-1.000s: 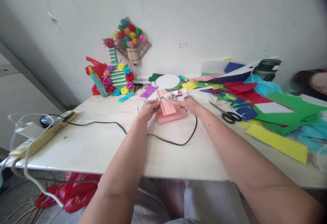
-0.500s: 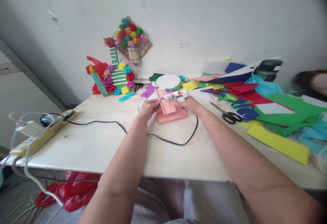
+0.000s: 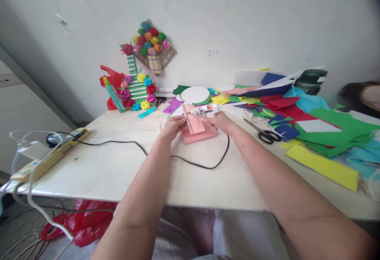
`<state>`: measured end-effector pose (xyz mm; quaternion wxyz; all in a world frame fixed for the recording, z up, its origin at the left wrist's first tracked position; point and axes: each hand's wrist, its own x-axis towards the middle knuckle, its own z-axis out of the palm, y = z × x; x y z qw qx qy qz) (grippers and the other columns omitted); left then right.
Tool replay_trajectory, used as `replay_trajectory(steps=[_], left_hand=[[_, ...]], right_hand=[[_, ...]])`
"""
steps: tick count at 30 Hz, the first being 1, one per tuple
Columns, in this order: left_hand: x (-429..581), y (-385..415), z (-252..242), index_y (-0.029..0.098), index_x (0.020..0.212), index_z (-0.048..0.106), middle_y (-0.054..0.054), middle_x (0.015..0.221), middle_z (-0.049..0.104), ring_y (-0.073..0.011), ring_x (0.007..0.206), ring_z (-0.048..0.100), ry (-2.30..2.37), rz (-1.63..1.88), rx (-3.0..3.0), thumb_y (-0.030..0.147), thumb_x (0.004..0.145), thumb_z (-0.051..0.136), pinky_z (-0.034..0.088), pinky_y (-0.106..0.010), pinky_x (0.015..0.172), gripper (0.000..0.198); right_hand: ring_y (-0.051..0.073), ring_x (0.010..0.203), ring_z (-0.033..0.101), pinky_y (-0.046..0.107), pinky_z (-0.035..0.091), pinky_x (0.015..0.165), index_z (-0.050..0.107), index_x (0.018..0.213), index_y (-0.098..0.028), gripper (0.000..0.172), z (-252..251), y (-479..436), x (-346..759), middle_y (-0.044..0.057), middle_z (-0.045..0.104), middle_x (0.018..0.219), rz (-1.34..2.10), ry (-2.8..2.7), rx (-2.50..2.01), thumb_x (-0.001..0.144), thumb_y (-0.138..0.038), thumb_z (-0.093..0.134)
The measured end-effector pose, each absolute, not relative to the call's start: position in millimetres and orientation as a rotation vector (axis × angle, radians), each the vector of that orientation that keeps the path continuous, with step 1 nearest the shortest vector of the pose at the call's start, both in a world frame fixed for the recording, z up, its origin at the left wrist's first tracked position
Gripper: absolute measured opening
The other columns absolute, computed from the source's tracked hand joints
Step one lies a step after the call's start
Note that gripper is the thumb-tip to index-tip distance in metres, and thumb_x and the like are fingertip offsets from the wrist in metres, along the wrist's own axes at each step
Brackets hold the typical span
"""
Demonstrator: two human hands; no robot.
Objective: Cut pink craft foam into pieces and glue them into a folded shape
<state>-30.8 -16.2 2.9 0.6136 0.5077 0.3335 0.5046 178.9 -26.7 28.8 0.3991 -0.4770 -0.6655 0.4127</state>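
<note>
My left hand (image 3: pixel 174 126) pinches the left edge of a pink paper piece (image 3: pixel 196 124), which is folded or rolled along that side. In my right hand (image 3: pixel 222 121) is a white hot glue gun (image 3: pixel 210 111) with a patterned front part, its nozzle pointing left at the rolled edge. The fingers of my right hand also come close to the pink paper's right side; whether they grip it I cannot tell. Under both lies another pink paper sheet (image 3: pixel 199 136) on the table. A black cord (image 3: pixel 204 167) runs from near my right hand, looping leftward beneath my left forearm.
Scissors (image 3: pixel 268 136) lie right of my right hand, near heaped coloured paper (image 3: pixel 335 127) and a yellow strip (image 3: pixel 322 167). A power strip (image 3: pixel 56 155) sits at the left edge. Behind stand a guitar-shaped flower craft (image 3: pixel 138 88), a glue bottle (image 3: pixel 114 95) and a white disc (image 3: pixel 195 95).
Almost nothing differs. Both hands, the glue gun and the pink paper keep nearly the same place, with only a very slight shift of the view.
</note>
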Motion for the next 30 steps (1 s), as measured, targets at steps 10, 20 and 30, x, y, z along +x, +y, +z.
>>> replay_trajectory(steps=[10,20,30], left_hand=[[-32.1,-16.0,3.8,0.007,0.084,0.063,-0.007,0.067,0.065,-0.0118,0.056,0.061,0.818,1.238,1.109,0.016,0.067,0.064,0.050,-0.021,0.054,0.020],[-37.5,-10.3,-1.8,0.009,0.082,0.064,-0.006,0.067,0.064,-0.0123,0.058,0.061,0.796,1.290,1.122,0.020,0.064,0.068,0.050,-0.023,0.058,0.022],[-38.8,-10.0,-1.9,0.010,0.081,0.064,-0.006,0.070,0.065,-0.0119,0.058,0.061,0.800,1.290,1.126,0.022,0.063,0.069,0.050,-0.023,0.059,0.023]], right_hand=[[0.005,0.035,0.038,0.018,0.032,0.032,0.060,0.075,-0.010,0.040,24.0,-22.8,177.2,-0.005,0.044,0.044,1.043,-1.711,-1.200,0.059,-0.045,0.069],[0.006,0.039,0.038,0.018,0.033,0.033,0.063,0.084,-0.009,0.043,30.3,-28.8,178.1,-0.004,0.043,0.044,1.054,-1.786,-1.209,0.059,-0.044,0.069],[0.006,0.038,0.036,0.018,0.033,0.034,0.063,0.087,-0.009,0.046,30.6,-29.9,177.4,-0.005,0.042,0.044,1.043,-1.800,-1.196,0.059,-0.045,0.068]])
